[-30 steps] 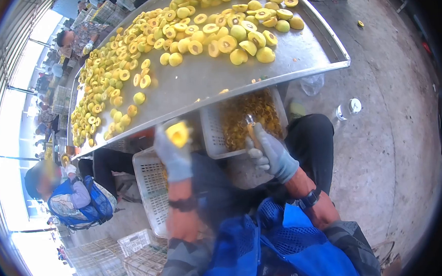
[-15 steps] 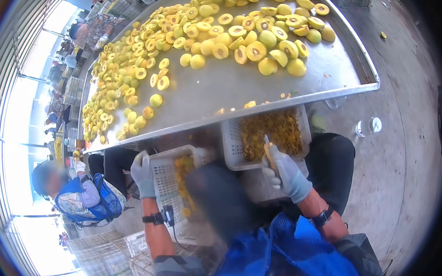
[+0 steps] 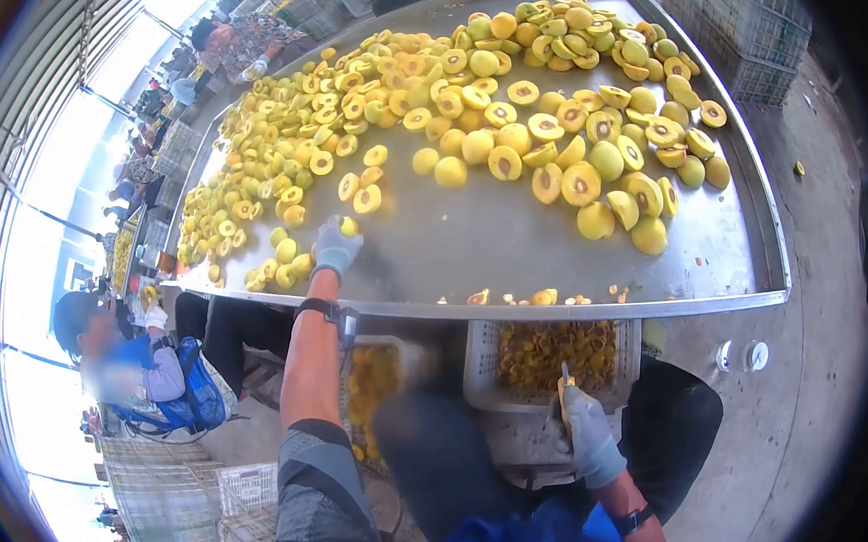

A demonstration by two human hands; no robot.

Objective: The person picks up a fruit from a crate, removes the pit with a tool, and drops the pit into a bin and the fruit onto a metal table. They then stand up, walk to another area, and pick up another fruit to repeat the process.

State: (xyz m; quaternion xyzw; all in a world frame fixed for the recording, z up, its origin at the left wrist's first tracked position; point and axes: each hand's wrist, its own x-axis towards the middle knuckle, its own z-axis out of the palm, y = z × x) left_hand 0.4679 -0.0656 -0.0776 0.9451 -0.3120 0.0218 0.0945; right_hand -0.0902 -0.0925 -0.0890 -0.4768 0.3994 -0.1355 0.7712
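Nearest me, I have the right hand (image 3: 592,434) low, short of the table's near edge, its gloved fingers curled tight round the handle of a small tool (image 3: 566,390) whose metal tip points up. Just beyond it, the right crate (image 3: 477,359) sits partly under that edge, filled with brown-yellow scraps (image 3: 561,353). The left crate (image 3: 389,341) holds yellow pieces, blurred in my view. On the floor, off the table's near right corner, I see a round white thing (image 3: 755,354).

Along the near edge of the metal table (image 3: 433,246), a few bits (image 3: 544,296) lie loose. Past that edge, left of its middle, the left hand (image 3: 339,245) reaches over the surface, its fingers about a piece of fruit (image 3: 350,226); I can't tell whether they press on it. Farther in, halved fruit (image 3: 546,127) spreads from the left edge across to the right. Off the left edge sits a co-worker (image 3: 190,387). Stacked crates (image 3: 755,28) stand beyond the far right corner.
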